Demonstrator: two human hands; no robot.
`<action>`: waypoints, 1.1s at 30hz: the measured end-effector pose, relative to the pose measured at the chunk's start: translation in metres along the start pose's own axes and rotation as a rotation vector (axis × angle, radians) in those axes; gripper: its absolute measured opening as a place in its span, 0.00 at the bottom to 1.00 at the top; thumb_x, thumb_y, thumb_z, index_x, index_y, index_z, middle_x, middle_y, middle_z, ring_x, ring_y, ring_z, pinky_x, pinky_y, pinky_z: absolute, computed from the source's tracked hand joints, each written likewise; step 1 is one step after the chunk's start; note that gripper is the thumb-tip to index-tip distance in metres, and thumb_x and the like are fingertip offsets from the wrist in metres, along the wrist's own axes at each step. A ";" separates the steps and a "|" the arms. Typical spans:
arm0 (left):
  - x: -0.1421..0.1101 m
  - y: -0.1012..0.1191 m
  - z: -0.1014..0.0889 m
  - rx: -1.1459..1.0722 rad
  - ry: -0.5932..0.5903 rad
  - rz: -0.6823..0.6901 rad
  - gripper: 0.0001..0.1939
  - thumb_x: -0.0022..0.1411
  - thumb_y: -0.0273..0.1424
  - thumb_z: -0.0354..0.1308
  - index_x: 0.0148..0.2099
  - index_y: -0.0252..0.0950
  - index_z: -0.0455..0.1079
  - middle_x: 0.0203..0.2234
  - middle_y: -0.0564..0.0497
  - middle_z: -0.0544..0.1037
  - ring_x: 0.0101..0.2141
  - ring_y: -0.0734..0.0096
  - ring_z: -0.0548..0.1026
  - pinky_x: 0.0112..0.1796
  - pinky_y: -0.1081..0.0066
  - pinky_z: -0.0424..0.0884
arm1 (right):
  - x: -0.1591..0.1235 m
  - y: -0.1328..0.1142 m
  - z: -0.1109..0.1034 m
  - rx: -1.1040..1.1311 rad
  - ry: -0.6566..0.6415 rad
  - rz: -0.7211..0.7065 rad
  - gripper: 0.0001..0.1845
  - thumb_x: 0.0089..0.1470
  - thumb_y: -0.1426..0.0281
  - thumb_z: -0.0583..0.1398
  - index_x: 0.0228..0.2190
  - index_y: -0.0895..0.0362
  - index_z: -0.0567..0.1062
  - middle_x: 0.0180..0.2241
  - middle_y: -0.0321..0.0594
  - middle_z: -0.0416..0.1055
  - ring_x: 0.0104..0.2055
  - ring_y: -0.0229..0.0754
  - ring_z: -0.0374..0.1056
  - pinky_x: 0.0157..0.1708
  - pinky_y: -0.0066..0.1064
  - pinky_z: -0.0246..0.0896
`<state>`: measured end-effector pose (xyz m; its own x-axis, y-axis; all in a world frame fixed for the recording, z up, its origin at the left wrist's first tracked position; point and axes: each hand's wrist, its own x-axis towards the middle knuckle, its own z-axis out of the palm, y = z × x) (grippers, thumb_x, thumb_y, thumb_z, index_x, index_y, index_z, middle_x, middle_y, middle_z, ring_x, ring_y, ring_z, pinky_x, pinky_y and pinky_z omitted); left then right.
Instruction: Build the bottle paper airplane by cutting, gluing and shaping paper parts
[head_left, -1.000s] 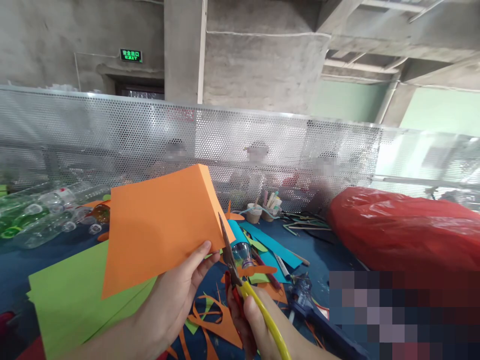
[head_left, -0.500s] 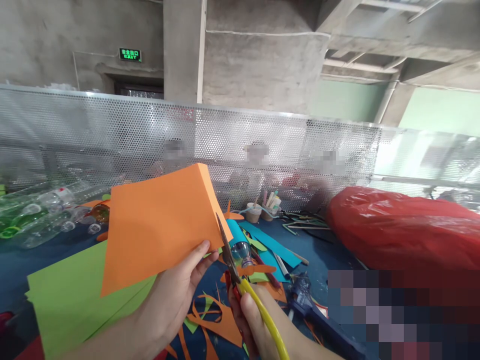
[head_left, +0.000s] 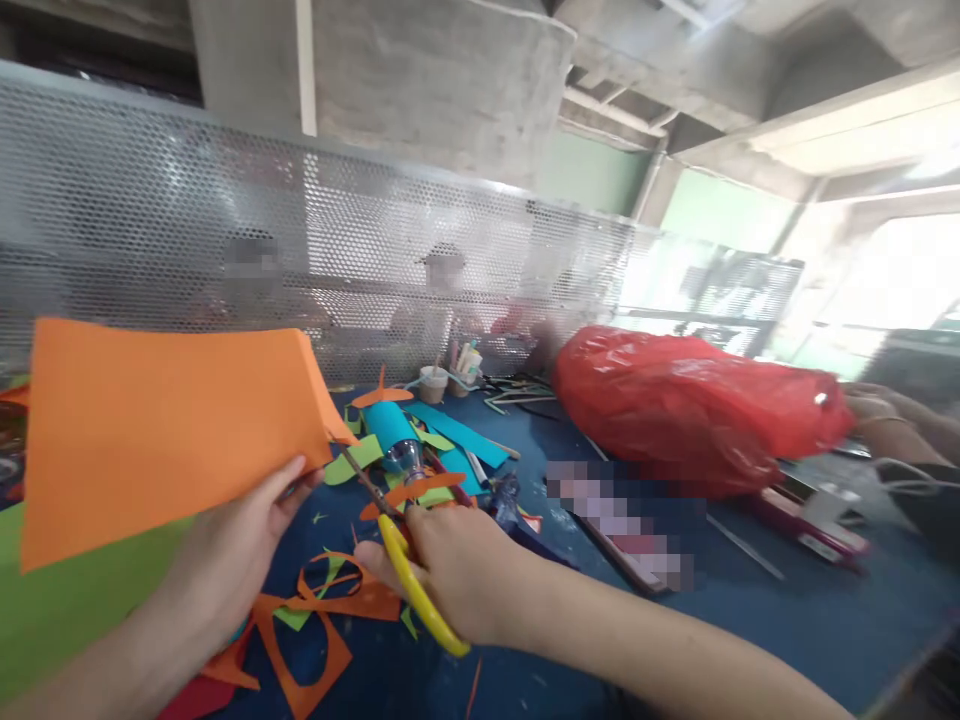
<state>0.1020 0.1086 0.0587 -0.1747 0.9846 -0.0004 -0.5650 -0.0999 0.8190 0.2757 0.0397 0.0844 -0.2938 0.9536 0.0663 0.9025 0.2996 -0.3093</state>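
Observation:
My left hand [head_left: 251, 520] pinches the lower right corner of an orange sheet of paper [head_left: 172, 430], held up off the table. A narrow flap bends away along the sheet's right side. In my right hand [head_left: 457, 560] is a pair of scissors with yellow handles [head_left: 420, 590]; the blades point up and left, their tips at the paper's lower right edge. Beyond the scissors lies a plastic bottle wrapped in blue paper [head_left: 390, 428] with orange propeller-like pieces. Under my left arm rests a stack of green paper [head_left: 97, 600].
Orange and green scraps [head_left: 330, 600] litter the blue table [head_left: 750, 640]. A red plastic bag [head_left: 675, 410] lies at the right, touched by another person's hand [head_left: 877, 410]. Cups of pens [head_left: 461, 375] stand before a perforated metal screen [head_left: 360, 260]; people sit behind it.
My view has swung right, bringing another person's hand by the red bag into sight. The scissors have drawn back from across the flap to the sheet's lower edge.

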 end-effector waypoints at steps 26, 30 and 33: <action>0.011 -0.029 -0.021 0.093 0.052 -0.072 0.07 0.62 0.17 0.59 0.35 0.33 0.70 0.34 0.54 0.75 0.31 0.73 0.74 0.34 0.70 0.74 | -0.041 0.065 -0.021 -0.108 0.196 0.106 0.15 0.55 0.81 0.55 0.40 0.56 0.77 0.41 0.43 0.74 0.41 0.39 0.70 0.45 0.28 0.63; 0.008 -0.028 -0.018 0.111 0.064 -0.091 0.04 0.63 0.20 0.60 0.39 0.33 0.71 0.36 0.53 0.75 0.32 0.72 0.75 0.33 0.70 0.75 | -0.049 0.130 -0.040 -0.221 0.299 0.338 0.11 0.56 0.78 0.55 0.34 0.57 0.78 0.35 0.44 0.75 0.43 0.45 0.68 0.45 0.31 0.61; 0.006 -0.027 -0.016 0.118 0.065 -0.095 0.04 0.64 0.20 0.60 0.39 0.33 0.71 0.35 0.53 0.75 0.31 0.73 0.75 0.32 0.70 0.75 | -0.058 0.164 -0.048 -0.282 0.313 0.438 0.11 0.56 0.75 0.55 0.31 0.59 0.78 0.32 0.48 0.76 0.43 0.50 0.68 0.42 0.34 0.60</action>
<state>0.1036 0.1153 0.0272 -0.1790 0.9770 -0.1156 -0.4838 0.0149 0.8750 0.4558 0.0351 0.0756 0.1912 0.9411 0.2787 0.9799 -0.1664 -0.1104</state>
